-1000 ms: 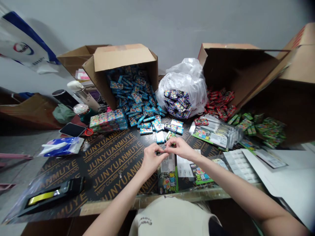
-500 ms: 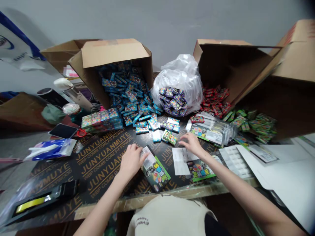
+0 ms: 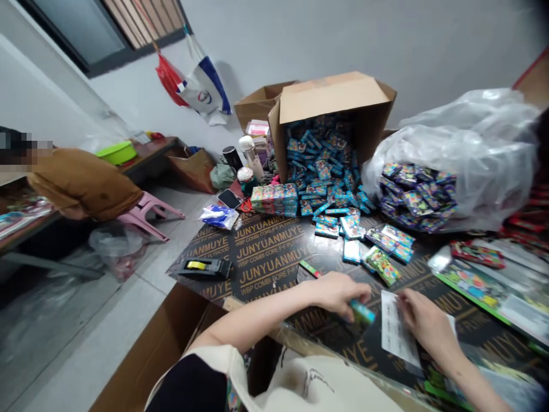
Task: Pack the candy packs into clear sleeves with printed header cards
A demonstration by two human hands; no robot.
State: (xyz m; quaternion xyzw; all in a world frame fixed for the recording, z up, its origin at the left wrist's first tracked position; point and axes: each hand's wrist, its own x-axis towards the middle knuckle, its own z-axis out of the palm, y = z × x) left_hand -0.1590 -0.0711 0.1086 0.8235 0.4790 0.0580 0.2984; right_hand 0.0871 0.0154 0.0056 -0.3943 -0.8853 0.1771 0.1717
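Note:
My left hand (image 3: pixel 343 293) is closed around a small blue-green candy box (image 3: pixel 362 312), blurred by motion. Behind that hand a black-and-green printed pack (image 3: pixel 309 270) lies partly hidden on the dark tabletop. To its right, my right hand (image 3: pixel 429 321) pinches the upper edge of a white printed sheet (image 3: pixel 395 332). Just beyond the hands lie several loose small boxes, among them a green one (image 3: pixel 383 268), a purple one (image 3: pixel 380 239) and a pale blue one (image 3: pixel 351 250).
Blue boxes spill from a tipped carton (image 3: pixel 338 97). A clear plastic bag (image 3: pixel 489 154) holds purple boxes; green-edged packs (image 3: pixel 480 280) lie at right. A black tape dispenser (image 3: pixel 206 267) stands near the left edge. Another person (image 3: pixel 86 183) sits by a pink stool (image 3: pixel 148 212).
The view has swung left. My left hand has moved off the black-and-green pack and now holds a small box; my right hand has come back from the loose boxes to the white sheet.

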